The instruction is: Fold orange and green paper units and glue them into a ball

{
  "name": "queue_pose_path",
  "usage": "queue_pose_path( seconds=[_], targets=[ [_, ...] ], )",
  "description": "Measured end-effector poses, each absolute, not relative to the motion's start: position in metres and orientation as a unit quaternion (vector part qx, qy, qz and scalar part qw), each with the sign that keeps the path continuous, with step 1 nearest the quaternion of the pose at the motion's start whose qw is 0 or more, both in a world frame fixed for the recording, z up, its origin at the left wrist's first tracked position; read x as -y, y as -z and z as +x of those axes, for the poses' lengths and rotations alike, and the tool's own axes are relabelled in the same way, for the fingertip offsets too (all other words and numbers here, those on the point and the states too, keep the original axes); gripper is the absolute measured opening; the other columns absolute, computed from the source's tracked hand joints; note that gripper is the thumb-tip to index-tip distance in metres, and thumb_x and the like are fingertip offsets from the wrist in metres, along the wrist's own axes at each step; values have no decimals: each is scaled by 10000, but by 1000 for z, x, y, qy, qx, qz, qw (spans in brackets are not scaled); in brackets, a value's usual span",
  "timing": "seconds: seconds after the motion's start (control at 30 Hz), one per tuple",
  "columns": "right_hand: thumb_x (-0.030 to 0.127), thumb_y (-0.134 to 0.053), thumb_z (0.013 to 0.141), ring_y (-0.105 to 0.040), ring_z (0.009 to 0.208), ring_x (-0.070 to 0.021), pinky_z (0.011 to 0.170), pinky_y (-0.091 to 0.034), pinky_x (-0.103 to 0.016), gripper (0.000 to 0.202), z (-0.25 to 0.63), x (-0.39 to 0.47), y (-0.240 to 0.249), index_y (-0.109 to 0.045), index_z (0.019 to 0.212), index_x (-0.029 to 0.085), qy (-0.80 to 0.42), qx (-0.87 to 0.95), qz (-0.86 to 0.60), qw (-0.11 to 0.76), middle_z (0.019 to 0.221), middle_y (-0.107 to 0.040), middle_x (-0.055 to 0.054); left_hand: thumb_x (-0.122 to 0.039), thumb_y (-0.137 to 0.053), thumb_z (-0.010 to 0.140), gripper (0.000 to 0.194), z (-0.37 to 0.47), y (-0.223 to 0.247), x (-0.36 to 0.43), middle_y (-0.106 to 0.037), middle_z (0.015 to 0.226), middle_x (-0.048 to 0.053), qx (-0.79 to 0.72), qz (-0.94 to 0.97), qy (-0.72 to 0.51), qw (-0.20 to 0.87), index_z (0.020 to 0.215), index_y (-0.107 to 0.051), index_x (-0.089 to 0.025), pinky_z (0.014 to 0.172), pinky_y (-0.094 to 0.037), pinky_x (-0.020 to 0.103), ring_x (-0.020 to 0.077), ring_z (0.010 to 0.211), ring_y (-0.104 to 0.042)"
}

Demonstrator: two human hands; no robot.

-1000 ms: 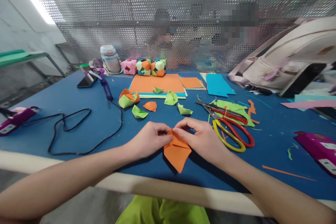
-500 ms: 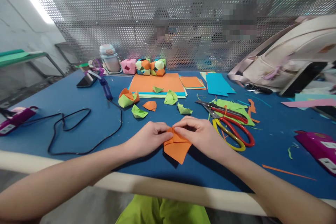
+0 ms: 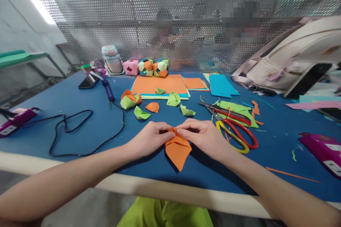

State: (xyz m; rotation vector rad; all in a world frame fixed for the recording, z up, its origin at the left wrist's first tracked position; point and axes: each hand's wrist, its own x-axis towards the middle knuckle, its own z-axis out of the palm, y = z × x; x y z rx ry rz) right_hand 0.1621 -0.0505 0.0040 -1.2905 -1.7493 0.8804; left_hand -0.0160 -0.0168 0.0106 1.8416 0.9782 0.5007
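Between my hands, low over the blue table, is a folded piece of orange paper (image 3: 178, 154) with its pointed end toward me. My left hand (image 3: 153, 138) pinches its upper left edge between thumb and fingers. The upper right edge is pinched the same way by my right hand (image 3: 204, 134). Just beyond lie small folded green paper pieces (image 3: 173, 98) and an orange folded one (image 3: 152, 107). A green-and-orange folded paper cluster (image 3: 130, 100) sits to their left. Two pairs of scissors, one with red handles (image 3: 250, 137) and one with yellow handles (image 3: 236, 142), rest right of my right hand.
Stacked coloured paper (image 3: 160, 83) lies at the back, before folded paper balls (image 3: 146, 68) and a bottle (image 3: 110, 60). A blue glue gun (image 3: 108, 90) trails a black cord (image 3: 87, 155) across the left. Green paper scraps (image 3: 234, 108) lie under the scissors; a backpack (image 3: 301, 53) stands back right.
The orange paper has turned slightly between my fingers, its pointed end now lower and further left, with its top peaking up between the thumbs. Both hands stay nearly in place.
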Motion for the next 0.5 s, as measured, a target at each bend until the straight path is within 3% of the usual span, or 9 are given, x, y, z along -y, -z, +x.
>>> queue_pose_path(
  seconds=[0.1, 0.5],
  targets=[
    [268, -599, 773, -621, 716, -146, 658, -470, -248, 150, 163, 51, -3, -733, 774, 200, -358, 679, -503, 398, 767, -684, -15, -261, -570, 737, 150, -16, -8, 17, -564, 703, -17, -411, 721, -239, 504, 796, -612, -130, 576, -369, 201, 100, 636, -480],
    [242, -595, 747, -594, 643, -127, 600, -455, -228, 117, 159, 53, -6, -685, 721, 172, -352, 662, -534, 391, 685, -669, 0, -292, -529, 775, 219, -16, -7, 16, -627, 697, 9, -408, 759, -215, 459, 759, -667, -123, 580, -390, 206, 117, 647, -517]
  ],
)
